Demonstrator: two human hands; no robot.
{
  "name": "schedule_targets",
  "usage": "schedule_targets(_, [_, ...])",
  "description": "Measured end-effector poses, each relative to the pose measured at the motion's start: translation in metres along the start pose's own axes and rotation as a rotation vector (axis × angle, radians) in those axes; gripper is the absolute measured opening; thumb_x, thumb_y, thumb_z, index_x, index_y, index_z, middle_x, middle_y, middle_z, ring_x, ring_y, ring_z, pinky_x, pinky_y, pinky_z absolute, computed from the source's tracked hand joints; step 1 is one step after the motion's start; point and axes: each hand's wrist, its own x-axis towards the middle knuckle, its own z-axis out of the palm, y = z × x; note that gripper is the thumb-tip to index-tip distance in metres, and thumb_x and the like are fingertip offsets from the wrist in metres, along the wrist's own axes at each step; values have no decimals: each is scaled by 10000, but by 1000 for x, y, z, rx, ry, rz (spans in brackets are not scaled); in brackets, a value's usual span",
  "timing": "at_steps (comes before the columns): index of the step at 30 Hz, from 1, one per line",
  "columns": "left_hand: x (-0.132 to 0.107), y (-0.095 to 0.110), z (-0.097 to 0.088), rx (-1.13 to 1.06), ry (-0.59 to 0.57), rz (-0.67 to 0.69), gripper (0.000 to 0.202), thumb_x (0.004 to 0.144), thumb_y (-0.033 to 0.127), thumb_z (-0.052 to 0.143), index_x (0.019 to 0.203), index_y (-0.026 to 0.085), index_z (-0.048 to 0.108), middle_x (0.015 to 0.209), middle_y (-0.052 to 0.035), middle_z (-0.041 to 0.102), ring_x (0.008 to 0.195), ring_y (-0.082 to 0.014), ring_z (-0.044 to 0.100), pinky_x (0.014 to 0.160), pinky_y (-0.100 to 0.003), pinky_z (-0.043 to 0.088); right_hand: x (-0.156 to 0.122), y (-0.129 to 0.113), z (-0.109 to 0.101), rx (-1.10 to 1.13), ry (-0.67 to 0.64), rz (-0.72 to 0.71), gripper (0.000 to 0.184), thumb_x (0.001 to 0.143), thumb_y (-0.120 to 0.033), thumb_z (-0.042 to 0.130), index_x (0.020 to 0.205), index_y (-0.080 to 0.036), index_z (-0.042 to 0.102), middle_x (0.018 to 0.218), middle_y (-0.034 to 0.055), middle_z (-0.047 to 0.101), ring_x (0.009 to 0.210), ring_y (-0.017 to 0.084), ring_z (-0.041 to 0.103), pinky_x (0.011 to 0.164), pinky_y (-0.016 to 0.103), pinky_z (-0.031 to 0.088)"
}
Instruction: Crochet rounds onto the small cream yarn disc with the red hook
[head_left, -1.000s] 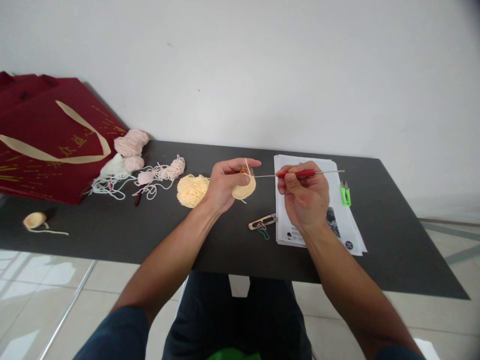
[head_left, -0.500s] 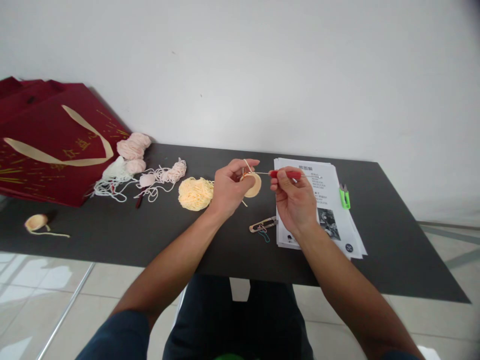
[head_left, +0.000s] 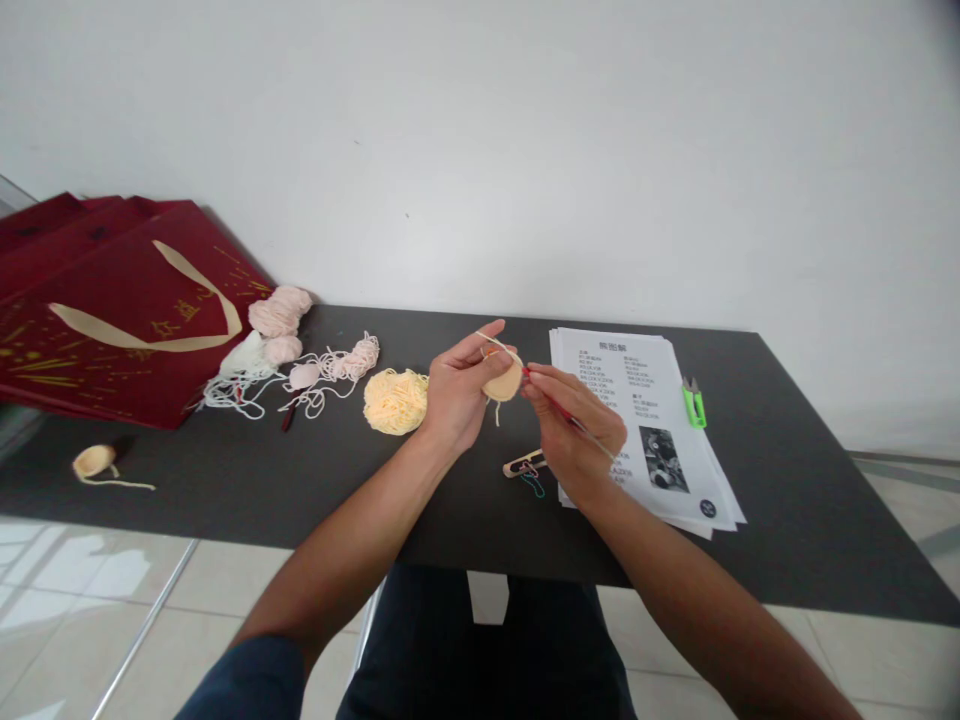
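Note:
Above the middle of the table, my left hand (head_left: 459, 385) pinches a small round cream crochet piece (head_left: 504, 384). A strand of yarn runs over its raised forefinger, and a short tail hangs below the piece. My right hand (head_left: 574, 425) is closed around a red-handled crochet hook (head_left: 559, 408), its front end at the right edge of the piece. The hook's tip is too small to make out. Just left of my left hand rests a ball of pale yellow yarn (head_left: 395, 402). Under my right wrist lie printed sheets (head_left: 660, 380), partly covered.
Dark red gift bags (head_left: 135, 330) lean at the left, beside pink yarn balls (head_left: 276, 312) and tangled white yarn (head_left: 238, 385). A cream crocheted cup (head_left: 94, 461) sits far left. Thread snips (head_left: 521, 466) lie by the papers; green snips (head_left: 694, 403) lie on them.
My right hand has moved left and turned, bringing the hook from a drawn-out level position to a slant against the crochet piece. The whole view has shifted slightly.

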Motion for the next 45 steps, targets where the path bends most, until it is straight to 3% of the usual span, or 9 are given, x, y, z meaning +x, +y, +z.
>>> schedule_targets(2, [-1,3,2,-87,-6,-59,438,654,207,912,1076,216,795,873,-13,768,737,-99,675,737,-247,540,-3,1,0,-24,-24,-67,245,853,-184,816,1007,-374,834,1111,27,812,995,238,768,933,451,652])
schedule_targets(4, [-1,6,2,-120,-29,-102,416,656,200,912,1055,201,793,859,-12,762,726,-97,671,733,-247,538,-3,2,0,9,-26,-43,238,846,-201,828,1001,-380,834,1112,24,812,982,244,770,916,464,661])
schedule_targets(10, [1,9,-2,-67,-94,-120,433,631,184,918,1048,191,800,829,-5,757,691,-96,664,709,-250,520,13,3,1,453,-3,301,90,888,-261,805,971,-294,800,1026,8,816,755,139,760,632,254,642])
schedule_targets(16, [0,8,-1,18,-84,-91,430,615,184,922,1032,199,817,798,6,746,662,-80,637,674,-232,496,26,2,-4,601,-32,478,196,823,-324,875,900,-253,708,962,-14,800,728,75,728,694,168,628])
schedule_targets(26, [-2,11,-2,34,-98,-85,400,615,158,876,1007,213,827,763,14,707,622,-70,581,610,-223,447,33,0,-10,561,-26,412,282,797,-364,891,885,-264,643,911,-29,761,671,83,677,606,193,569])
schedule_targets(37, [1,16,-7,107,-150,-102,347,596,134,716,915,187,841,653,-7,666,583,-115,555,549,-257,386,31,0,-14,434,-78,235,264,831,-386,865,885,-261,639,898,5,762,647,130,677,570,272,537])
schedule_targets(45, [5,15,-12,42,-273,-137,317,553,124,630,796,142,832,589,-25,601,553,-109,499,571,-289,408,33,-3,-16,445,-103,324,304,795,-400,888,871,-267,626,869,-17,758,610,107,636,521,232,502])
